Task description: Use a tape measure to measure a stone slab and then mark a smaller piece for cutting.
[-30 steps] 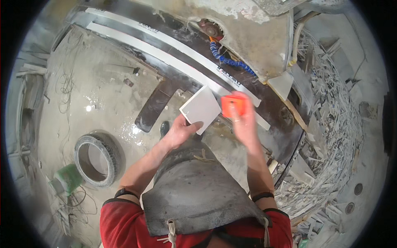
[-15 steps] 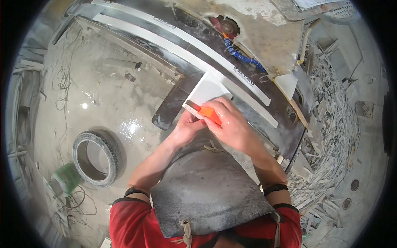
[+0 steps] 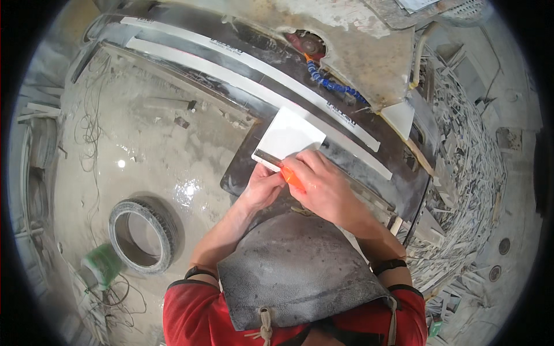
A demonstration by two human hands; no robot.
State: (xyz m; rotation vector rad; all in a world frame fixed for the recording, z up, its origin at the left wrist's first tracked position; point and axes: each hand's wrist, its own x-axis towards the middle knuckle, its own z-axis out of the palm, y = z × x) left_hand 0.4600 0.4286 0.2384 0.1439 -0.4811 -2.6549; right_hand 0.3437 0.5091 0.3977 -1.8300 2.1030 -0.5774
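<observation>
resting in both hands before the dark bench [image 3: 407, 187], the white tile [image 3: 291, 134] has an orange-handled tool [image 3: 293, 178] at its near edge, the dark blade lying along that edge. the left hand [image 3: 264, 189] grasps the tile from below; the right hand [image 3: 322, 181] curls around the orange handle, knuckles up. bent forearms converge from either side above the grey apron [image 3: 303, 268].

Right fingers [image 3: 310, 161] partly hide the orange handle [image 3: 293, 179].
</observation>
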